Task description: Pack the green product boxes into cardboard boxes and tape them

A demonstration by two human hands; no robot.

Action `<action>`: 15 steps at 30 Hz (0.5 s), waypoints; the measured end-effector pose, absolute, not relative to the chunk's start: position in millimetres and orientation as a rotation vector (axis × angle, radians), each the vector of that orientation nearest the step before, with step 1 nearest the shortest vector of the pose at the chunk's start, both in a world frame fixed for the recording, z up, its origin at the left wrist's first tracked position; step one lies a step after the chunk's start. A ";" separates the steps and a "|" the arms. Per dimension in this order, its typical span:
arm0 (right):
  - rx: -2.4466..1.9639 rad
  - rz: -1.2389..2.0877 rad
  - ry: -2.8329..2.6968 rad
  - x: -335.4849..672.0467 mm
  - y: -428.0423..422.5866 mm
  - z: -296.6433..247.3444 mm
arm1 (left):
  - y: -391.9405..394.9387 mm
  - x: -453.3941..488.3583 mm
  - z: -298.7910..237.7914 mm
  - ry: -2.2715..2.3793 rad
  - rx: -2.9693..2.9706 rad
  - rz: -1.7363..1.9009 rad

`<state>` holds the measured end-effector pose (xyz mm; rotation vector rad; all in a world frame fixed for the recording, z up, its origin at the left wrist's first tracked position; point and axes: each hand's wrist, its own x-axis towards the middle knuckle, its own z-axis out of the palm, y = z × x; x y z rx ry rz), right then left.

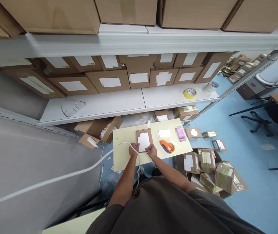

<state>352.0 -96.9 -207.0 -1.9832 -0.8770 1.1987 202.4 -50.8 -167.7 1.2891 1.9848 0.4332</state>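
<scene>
A small flat cardboard box point(144, 132) with a white label point(144, 142) lies on a pale yellow table point(124, 152). My left hand point(134, 149) rests at the box's near left corner, fingers curled against its edge. At the near right corner my right hand point(151, 151) presses on the label's edge with bent fingers. To the right of the box lie a loose white label point(164, 133), an orange tape dispenser point(167, 146) and a pink item point(180, 133).
A white cable point(80, 172) runs from the left across the table. Metal shelving point(129, 104) holds labelled cartons, glasses point(72, 108) and tape rolls point(190, 93). Taped parcels point(212, 172) pile on the blue floor at the right. An office chair point(260, 122) stands farther right.
</scene>
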 end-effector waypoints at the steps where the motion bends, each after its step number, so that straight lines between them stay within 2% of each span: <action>1: -1.998 1.196 -0.868 351.6 -96.9 -206.3 | -50.9 202.1 -169.0 1.977 1.297 0.426; 15: -2.145 1.146 -0.841 348.9 -99.7 -211.5 | -49.0 199.9 -171.4 1.928 1.448 0.296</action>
